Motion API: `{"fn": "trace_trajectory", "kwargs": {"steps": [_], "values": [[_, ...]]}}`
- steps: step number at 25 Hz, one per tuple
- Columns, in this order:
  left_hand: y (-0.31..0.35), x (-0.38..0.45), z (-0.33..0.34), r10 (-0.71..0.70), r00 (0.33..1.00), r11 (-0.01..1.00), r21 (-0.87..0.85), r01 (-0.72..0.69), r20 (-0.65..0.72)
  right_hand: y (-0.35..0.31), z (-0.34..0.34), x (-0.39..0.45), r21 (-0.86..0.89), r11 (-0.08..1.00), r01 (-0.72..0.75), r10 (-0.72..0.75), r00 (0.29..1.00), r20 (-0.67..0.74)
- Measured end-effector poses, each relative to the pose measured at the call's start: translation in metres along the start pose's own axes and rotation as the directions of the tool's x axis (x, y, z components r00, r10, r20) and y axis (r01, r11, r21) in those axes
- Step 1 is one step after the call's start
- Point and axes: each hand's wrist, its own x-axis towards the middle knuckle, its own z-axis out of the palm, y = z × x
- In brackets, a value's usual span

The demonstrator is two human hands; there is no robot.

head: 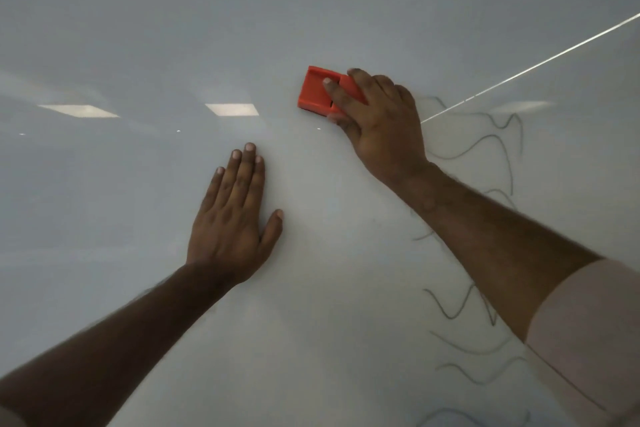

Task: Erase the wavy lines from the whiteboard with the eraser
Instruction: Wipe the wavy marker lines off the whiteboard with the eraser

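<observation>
A glossy whiteboard (138,28) fills the whole view. My right hand (377,122) grips an orange eraser (315,91) and presses it flat on the board, above centre. My left hand (232,215) lies flat on the board with its fingers together and holds nothing, below and left of the eraser. Faint grey wavy lines (485,146) run down the right side of the board, from beside my right hand to the bottom edge, partly hidden behind my right forearm. The board around and left of the eraser shows no marks.
Ceiling lights (232,109) reflect in the board's surface at mid height. A thin bright streak (530,70) crosses the upper right corner diagonally. My right forearm with a pale sleeve (588,329) covers part of the lower right.
</observation>
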Motion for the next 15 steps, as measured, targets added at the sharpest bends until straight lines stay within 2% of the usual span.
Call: {"fn": "trace_trajectory", "kwargs": {"steps": [5,10,12,15], "values": [[-0.014,0.025,-0.004,0.025,1.0,1.0,0.003,-0.025,-0.016,0.005,0.003,0.008,-0.068,0.997,-0.021,0.017,0.998,-0.053],[-0.008,0.027,-0.001,-0.007,0.997,1.0,-0.019,0.006,-0.076,-0.008,0.001,-0.023,0.049,0.995,-0.091,0.095,0.991,-0.095],[-0.003,0.026,0.002,-0.025,0.994,0.999,-0.029,0.022,-0.107,-0.015,-0.004,-0.073,0.096,0.995,-0.013,0.019,0.998,-0.06],[0.004,0.027,0.005,-0.058,0.99,0.998,-0.023,0.056,-0.129,-0.017,-0.023,-0.167,0.155,0.97,0.187,-0.2,0.977,0.068]]}}
